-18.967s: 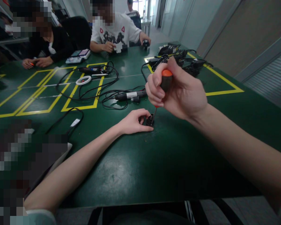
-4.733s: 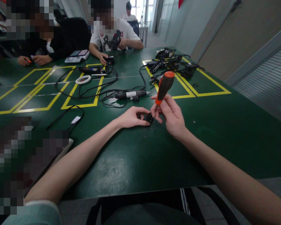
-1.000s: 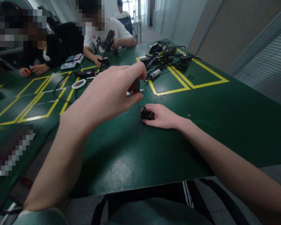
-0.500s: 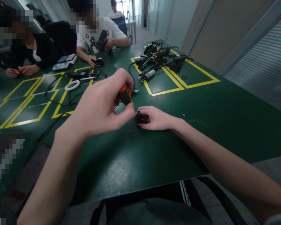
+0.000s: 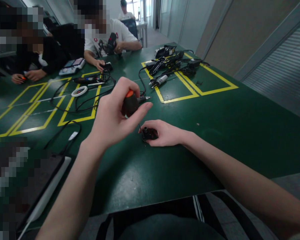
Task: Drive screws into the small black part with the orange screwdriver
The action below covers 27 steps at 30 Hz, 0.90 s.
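My left hand (image 5: 113, 117) is closed around the black handle of a screwdriver (image 5: 130, 102) with an orange end. Its thumb stretches out to the right, lifted from the handle. The thin shaft points down to a small black part (image 5: 147, 134) on the table; whether the tip touches it is too small to tell. My right hand (image 5: 166, 133) grips that part from the right, fingers behind and thumb in front, low against the table. A short black tube stands up from the part. Most of its right side is hidden in my fingers.
Black cables and adapters (image 5: 168, 61) lie heaped at the back right, with a silver plug-ended piece (image 5: 161, 81) nearby. A white ring (image 5: 79, 91) and a corded black tool (image 5: 88, 80) lie left of centre. Two people sit across the green table (image 5: 230, 133); one holds a black-and-red power tool (image 5: 111, 43).
My left hand has turned and its thumb has straightened away from the handle. The screwdriver's shaft now shows beside the black part. My right hand and the part appear slightly lower and further left.
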{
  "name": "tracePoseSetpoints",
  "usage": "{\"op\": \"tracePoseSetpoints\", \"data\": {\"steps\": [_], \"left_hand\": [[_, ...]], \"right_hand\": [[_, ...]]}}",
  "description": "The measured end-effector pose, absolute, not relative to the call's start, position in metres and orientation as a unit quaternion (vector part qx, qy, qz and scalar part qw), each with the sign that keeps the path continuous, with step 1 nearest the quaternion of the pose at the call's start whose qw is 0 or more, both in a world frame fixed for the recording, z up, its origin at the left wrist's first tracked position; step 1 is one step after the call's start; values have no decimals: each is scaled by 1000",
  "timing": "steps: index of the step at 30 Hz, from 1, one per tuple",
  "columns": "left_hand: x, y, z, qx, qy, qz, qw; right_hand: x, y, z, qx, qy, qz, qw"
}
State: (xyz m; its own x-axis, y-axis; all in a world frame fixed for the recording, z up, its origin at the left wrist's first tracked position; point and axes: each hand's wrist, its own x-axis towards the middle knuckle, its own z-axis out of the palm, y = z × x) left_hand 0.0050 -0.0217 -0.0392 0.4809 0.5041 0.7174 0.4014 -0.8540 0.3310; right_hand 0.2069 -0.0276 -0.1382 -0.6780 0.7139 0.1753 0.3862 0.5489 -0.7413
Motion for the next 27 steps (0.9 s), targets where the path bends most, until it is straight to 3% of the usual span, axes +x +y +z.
{"op": "tracePoseSetpoints", "data": {"steps": [4, 14, 22, 27], "left_hand": [[1, -20, -57, 831, 198, 485, 189], [12, -27, -92, 738, 261, 595, 184], [6, -27, -91, 757, 218, 545, 287], [11, -28, -95, 798, 238, 505, 230]], "right_hand": [[206, -27, -140, -322, -858, 320, 238], [208, -28, -139, -356, -831, 353, 241], [209, -28, -142, -349, -831, 353, 252], [207, -29, -142, -357, -824, 357, 257]]}}
